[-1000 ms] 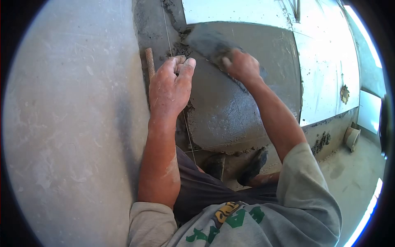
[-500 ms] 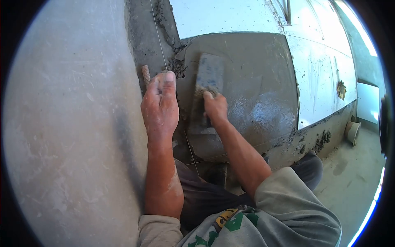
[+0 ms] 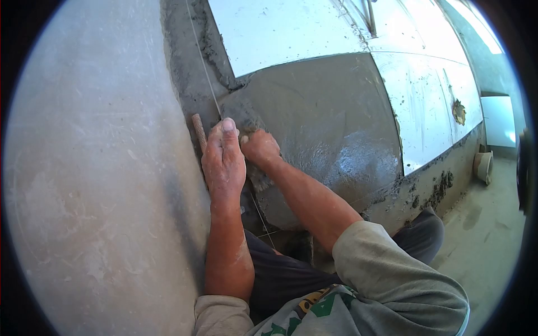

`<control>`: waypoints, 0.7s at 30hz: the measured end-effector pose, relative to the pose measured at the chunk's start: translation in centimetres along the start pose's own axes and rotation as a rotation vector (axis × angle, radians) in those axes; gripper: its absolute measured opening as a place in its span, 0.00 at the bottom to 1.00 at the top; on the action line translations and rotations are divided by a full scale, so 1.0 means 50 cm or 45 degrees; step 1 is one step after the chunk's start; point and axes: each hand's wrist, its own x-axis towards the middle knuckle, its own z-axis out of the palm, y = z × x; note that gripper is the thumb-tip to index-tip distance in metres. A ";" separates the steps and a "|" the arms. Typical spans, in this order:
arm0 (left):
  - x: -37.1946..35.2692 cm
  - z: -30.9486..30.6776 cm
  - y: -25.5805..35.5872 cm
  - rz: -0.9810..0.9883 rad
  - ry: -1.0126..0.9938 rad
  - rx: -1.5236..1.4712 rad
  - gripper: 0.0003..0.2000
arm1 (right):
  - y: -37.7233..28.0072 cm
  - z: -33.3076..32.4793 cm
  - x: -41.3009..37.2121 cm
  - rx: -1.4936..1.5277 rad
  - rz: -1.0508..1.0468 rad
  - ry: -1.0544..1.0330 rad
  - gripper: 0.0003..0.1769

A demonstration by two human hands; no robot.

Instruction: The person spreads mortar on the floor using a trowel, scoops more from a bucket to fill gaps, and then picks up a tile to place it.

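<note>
My right hand is closed round the handle of a rectangular plastering trowel. Its flat blade lies on the left edge of a bed of wet grey mortar, partly hidden behind both hands. Just left of it, my left hand is closed, thumb uppermost and fingers pressed together. What those fingers hold, if anything, is hidden. A taut string line runs down to the left thumb and shows again below the hand. Beside the left fingers stands a rough reddish rod against the wall.
A pale plastered wall rises along the left. White tiles border the mortar at the back and right, one carrying a dry leaf. A bucket-like container lies on the lower floor at right.
My right hand has drawn the trowel left across the mortar, close to my left hand. The left hand keeps its closed shape; the whole view has shifted slightly.
</note>
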 end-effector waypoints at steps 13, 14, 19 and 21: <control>-0.002 0.000 0.002 -0.047 0.007 0.028 0.31 | 0.248 -0.219 0.034 -0.155 -0.118 0.508 0.29; -0.001 0.002 -0.002 -0.022 0.012 0.037 0.30 | 0.268 -0.251 0.061 -0.134 -0.106 0.613 0.29; -0.006 0.001 0.001 0.004 0.002 0.030 0.30 | 0.295 -0.361 0.159 0.256 0.183 0.460 0.30; -0.007 0.001 0.008 -0.026 -0.020 0.009 0.30 | 0.279 -0.334 0.166 0.180 0.150 0.411 0.31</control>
